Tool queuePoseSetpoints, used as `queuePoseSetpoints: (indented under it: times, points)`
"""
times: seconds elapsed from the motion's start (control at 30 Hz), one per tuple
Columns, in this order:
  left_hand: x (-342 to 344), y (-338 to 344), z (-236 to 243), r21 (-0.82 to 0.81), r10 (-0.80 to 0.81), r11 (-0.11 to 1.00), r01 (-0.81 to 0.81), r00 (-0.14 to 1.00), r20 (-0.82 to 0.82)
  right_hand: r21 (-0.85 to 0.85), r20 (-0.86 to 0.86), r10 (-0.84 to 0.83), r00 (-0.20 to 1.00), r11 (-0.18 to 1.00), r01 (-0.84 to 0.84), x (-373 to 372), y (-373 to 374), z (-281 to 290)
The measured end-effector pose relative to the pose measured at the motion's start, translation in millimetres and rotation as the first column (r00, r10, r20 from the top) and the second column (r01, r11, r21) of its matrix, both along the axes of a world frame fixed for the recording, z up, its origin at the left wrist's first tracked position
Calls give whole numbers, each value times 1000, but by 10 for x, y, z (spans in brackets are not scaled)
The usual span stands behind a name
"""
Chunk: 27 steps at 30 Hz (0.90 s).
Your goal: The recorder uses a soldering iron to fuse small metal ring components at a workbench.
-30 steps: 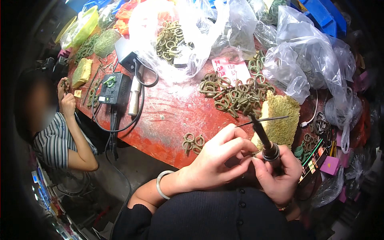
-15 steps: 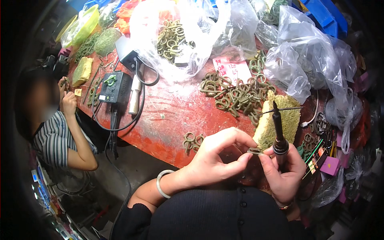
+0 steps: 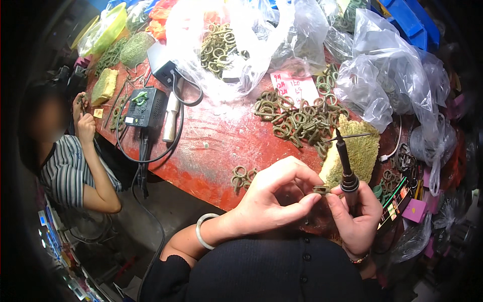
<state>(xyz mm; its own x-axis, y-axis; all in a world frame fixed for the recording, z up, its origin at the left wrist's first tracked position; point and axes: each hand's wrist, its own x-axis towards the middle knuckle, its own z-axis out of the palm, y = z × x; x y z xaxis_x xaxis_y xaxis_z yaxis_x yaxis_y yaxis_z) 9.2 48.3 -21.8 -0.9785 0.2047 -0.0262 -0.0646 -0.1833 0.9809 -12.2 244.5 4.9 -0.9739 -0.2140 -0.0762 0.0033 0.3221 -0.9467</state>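
small greenish-brown piece (image 3: 320, 190), partly tucked behind the fingertips of the left hand (image 3: 271, 199), its exact form too small to tell! the right hand (image 3: 358, 221) covers the lower grip of the black pen-shaped iron (image 3: 344, 156), which blocks some of the rough yellow sponge block (image 3: 366, 151). up top, the blue plastic tray (image 3: 413, 22) gets cut off; below, so does the black buttoned top (image 3: 241, 269).

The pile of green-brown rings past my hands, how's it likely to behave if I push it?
The pile of green-brown rings looks loose and overlapping, so a push would probably spread it. The rough-looking surfaces suggest rings may catch on one another. Their outlines look round even where stacked, so they're likely fairly stiff.
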Motion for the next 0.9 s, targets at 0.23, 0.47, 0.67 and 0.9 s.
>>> queuePoseSetpoints:
  times: [0.23,0.47,0.67,0.9]
  points:
    - [-16,-5,-49,74,-12,997,16,999,-53,2,29,27,999,1000,-27,6,14,6]
    - [19,40,-20,402,-97,916,2,972,214,-15,28,15,999,1000,-15,22,19,32]
    - [12,25,-41,401,-145,915,46,965,218,3,-9,41,999,999,-41,17,56,-8]
    - [10,7,-17,369,-100,929,3,965,243,96,-253,-45,966,993,72,-2,198,22]
